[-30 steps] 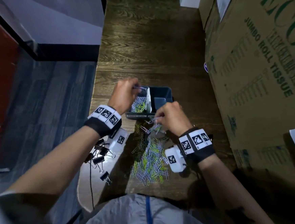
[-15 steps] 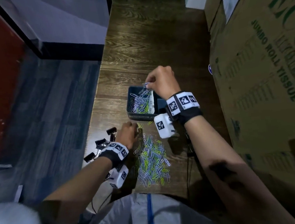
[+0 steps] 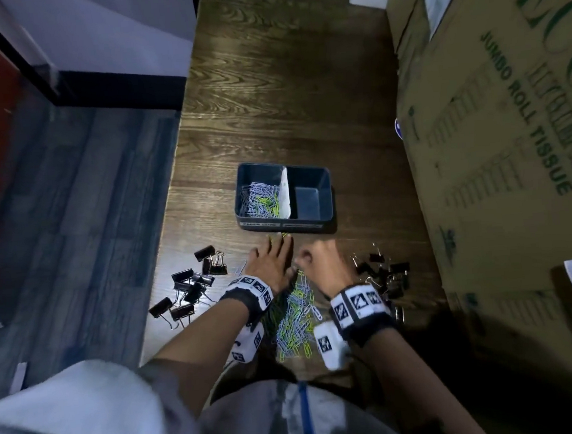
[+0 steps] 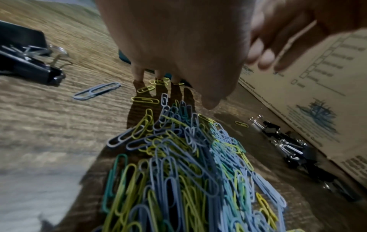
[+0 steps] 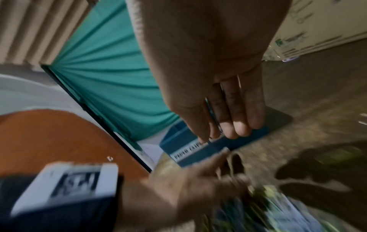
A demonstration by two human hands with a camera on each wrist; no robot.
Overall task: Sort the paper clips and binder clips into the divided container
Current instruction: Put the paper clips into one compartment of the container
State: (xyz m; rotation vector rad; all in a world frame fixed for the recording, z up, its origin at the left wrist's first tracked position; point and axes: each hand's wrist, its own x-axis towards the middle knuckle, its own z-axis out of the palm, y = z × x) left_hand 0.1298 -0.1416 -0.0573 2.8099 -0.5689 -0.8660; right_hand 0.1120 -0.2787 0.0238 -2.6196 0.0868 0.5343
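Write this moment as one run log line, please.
left hand flat on coloured paper clip pile | right hand beside | dark divided container: right compartment empty

Paper clips lie between binder clips, before the container.

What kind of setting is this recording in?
Probably an office storeroom or back room, not a tidy desk: a wooden table crowded by a large cardboard carton printed "Jumbo Roll Tissue", with paper clips and binder clips loose beside a divided container.

Right hand fingertips motion-blurred
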